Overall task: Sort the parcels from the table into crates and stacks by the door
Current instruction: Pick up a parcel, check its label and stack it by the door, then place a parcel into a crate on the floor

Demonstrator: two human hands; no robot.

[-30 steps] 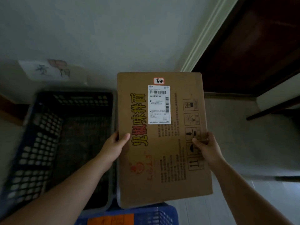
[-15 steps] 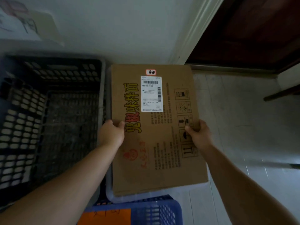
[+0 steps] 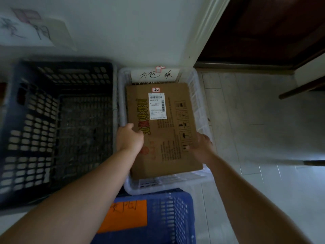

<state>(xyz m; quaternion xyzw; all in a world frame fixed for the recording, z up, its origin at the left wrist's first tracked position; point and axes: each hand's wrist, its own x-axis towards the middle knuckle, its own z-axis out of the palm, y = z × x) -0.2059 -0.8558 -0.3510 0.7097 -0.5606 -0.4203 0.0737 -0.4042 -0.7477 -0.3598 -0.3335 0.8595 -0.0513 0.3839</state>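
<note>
Blue crate [image 3: 168,219]: nearest the person, at the bottom edge of the view, with an orange label [image 3: 128,215] bearing handwriting.
Left hand [image 3: 129,140]: fingers curled over the left edge of the cardboard parcel [image 3: 163,134], gripping it.
Right hand [image 3: 202,147]: clasps the parcel's right edge, thumb on the top face. The hand is blurred.
Cardboard parcel: flat, printed face up, a white shipping label [image 3: 157,105] toward its far end. It sits within the walls of the white crate [image 3: 202,106]; contact with the crate bottom cannot be determined.
White crate: on the floor just beyond the blue crate, with a handwritten paper note [image 3: 154,74] on its far wall.
Dark crate [image 3: 58,131]: touching the white crate's left side, interior open to view.
Tiled floor [image 3: 255,124]: right of the white crate.
Wall [image 3: 123,29]: behind both crates, carrying a paper sign [image 3: 26,30] at upper left.
Dark wooden door [image 3: 274,27]: upper right.
</note>
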